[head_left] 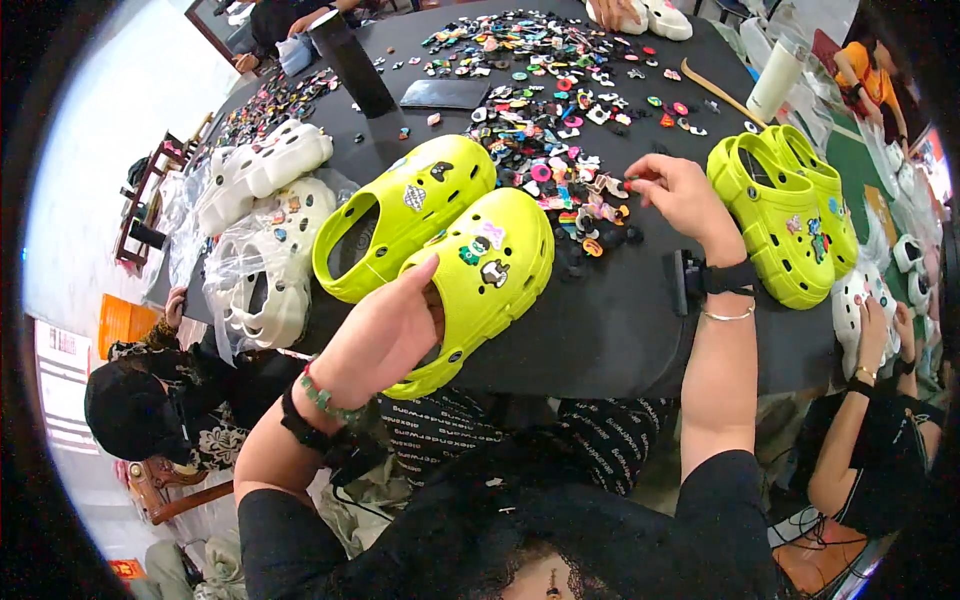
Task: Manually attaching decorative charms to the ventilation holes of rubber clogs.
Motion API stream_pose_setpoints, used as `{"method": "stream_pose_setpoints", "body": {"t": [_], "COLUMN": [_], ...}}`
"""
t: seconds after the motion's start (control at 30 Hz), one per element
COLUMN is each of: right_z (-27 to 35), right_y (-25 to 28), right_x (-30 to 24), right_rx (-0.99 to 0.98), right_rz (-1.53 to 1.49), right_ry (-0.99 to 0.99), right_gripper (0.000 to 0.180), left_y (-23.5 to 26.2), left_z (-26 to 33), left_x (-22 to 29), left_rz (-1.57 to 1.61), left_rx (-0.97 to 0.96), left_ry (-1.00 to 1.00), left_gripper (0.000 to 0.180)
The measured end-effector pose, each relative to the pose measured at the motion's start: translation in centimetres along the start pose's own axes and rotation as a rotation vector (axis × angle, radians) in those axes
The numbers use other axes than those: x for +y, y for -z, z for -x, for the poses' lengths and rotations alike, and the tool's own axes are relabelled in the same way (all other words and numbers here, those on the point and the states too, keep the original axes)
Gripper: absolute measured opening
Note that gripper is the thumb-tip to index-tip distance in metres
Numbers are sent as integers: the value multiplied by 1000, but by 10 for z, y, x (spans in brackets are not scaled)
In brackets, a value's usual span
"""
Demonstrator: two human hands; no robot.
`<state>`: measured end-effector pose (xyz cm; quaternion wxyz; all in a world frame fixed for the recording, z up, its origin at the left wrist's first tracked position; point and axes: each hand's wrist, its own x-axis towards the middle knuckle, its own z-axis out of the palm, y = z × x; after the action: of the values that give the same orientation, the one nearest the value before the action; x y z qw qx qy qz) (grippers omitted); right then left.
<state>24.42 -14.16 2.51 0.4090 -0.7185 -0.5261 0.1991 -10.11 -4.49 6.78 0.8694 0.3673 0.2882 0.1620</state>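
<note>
Head view. At the centre of the frame, my left hand (382,335) grasps a lime-green clog (505,305), with the thumb on the upper and the fingers hidden inside the foot opening. The toe points toward the upper right and bears a pink bow charm (490,233), a green-clad figure charm (472,252) and a black-and-white charm (495,273). The matching clog (445,207) sits just beside it, to the upper left. Right of centre, my right hand (688,200) is raised with thumb and forefinger drawn together at the edge of a loose pile of charms (545,135); I cannot tell whether anything is pinched there. All this is at a black counter (610,340). A second lime-green pair (795,245) stands at the right, near my right wrist. At the left of the frame lie white clogs (295,215), partly wrapped in clear plastic. A black cylinder (350,65) stands at the upper left, and a pale green bottle (778,80) at the upper right. At the right edge, a co-worker's hand (873,333) touches another white clog (850,290).
</note>
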Motion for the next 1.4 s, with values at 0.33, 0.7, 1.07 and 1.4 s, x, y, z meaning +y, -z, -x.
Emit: {"method": "stream_pose_setpoints", "body": {"t": [0.33,0.7,1.07,1.4], "right_z": [9,14,26,41], "right_y": [-51,-51,-53,-40], "right_x": [-50,-58,-92,-128], "right_rx": [-300,-415,-175,-181], "right_rz": [-709,-965,-639,146], "right_ry": [58,-112,353,547], "right_gripper": [18,16,6,11], "left_y": [-9,-32,-29,-35], "left_z": [-28,-13,-4,6], "left_x": [-10,-32,-63,-85], "left_rz": [157,9,-5,-253], "left_rx": [-22,30,89,74], "left_ry": [-16,-203,-313,-379], "left_gripper": [49,39,43,40]}}
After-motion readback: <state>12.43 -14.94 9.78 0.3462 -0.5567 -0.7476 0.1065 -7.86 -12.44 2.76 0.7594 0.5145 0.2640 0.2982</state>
